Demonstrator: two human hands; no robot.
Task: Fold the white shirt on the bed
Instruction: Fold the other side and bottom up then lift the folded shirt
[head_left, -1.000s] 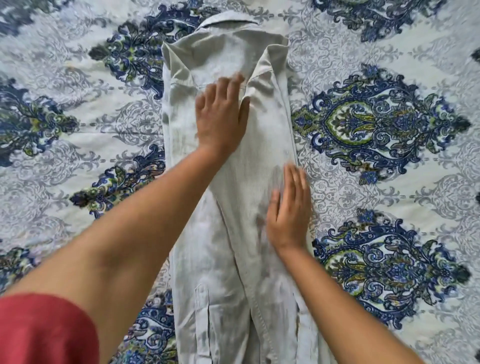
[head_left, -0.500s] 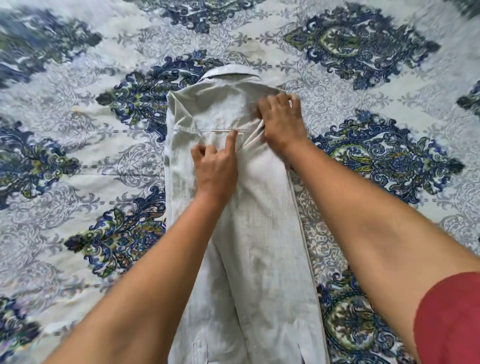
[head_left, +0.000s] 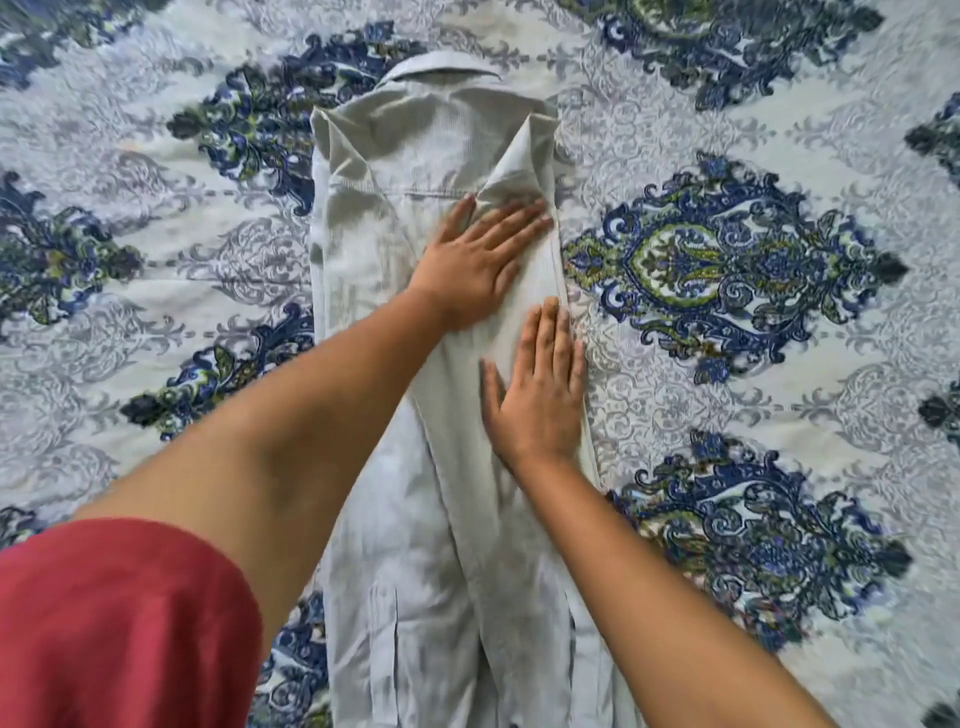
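The white shirt lies back-up along the middle of the bed, collar at the far end, both sides and sleeves folded inward into a long narrow strip. My left hand rests flat, fingers spread, on the folded right sleeve just below the yoke seam. My right hand lies flat, palm down, on the same sleeve a little nearer to me, at the shirt's right edge. Neither hand grips the cloth. My left forearm hides part of the shirt's middle.
The bedspread, white with blue and green ornate medallions, stretches out on all sides of the shirt. A red sleeve on my left arm fills the lower left corner.
My right hand has slid from the shoulder fold down the sleeve toward me. My left hand has opened flat and shifted right onto that sleeve. The view has tilted lower.
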